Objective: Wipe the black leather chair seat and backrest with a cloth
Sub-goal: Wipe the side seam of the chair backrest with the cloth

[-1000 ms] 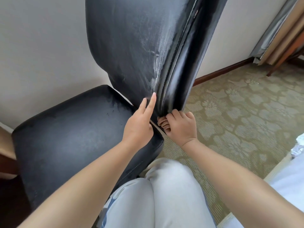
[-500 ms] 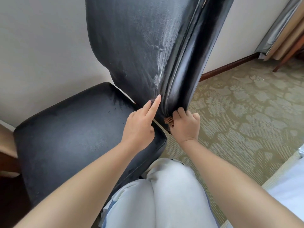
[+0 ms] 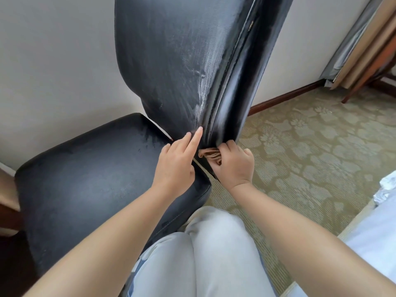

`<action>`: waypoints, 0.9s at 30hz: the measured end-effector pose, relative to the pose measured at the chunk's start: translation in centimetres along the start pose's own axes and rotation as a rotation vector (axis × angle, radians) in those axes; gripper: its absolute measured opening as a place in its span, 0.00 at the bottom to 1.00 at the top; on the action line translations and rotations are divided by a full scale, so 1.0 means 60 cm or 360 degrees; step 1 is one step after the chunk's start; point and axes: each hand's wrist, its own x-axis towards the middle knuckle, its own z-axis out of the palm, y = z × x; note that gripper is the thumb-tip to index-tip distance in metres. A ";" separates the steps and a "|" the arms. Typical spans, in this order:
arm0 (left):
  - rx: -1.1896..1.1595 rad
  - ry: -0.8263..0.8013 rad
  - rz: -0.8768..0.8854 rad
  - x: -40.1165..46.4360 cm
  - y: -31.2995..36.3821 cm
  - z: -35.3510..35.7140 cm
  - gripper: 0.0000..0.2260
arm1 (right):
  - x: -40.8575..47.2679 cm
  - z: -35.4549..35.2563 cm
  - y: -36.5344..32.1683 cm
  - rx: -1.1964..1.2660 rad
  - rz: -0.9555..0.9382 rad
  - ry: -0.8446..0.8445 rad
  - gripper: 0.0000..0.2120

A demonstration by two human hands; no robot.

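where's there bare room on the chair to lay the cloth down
The seat is bare from the wall-side edge to the left hand. It is crowded at the foot of the backrest, where the right hand bunches the cloth.

1. Both forearms [image 3: 120,228] are bare from the bottom edge of the view to the wrist; no sleeve, cuff, watch or bracelet shows on either.
2. The left hand [image 3: 174,166] carries no ring or glove, and its nails are short and plain.
3. The right hand [image 3: 234,166] is likewise bare, with no ring visible on the knuckles that show.
4. The legs wear pale, washed-out blue trousers [image 3: 203,258], possibly light denim, though the weave is too soft to tell. The cloth lies smooth over the knees, with a shallow fold running between them.
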 end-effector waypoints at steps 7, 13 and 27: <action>-0.0003 0.0000 -0.0013 0.005 0.010 0.003 0.42 | -0.003 0.009 0.008 -0.0217 -0.0117 -0.0096 0.12; -0.0073 -0.0031 -0.0119 0.004 0.018 0.016 0.43 | -0.011 0.039 0.034 -0.0438 -0.0430 -0.0079 0.10; -0.0037 -0.0272 -0.0157 0.008 0.016 0.014 0.46 | -0.048 0.058 0.060 -0.0399 -0.0725 -0.0367 0.03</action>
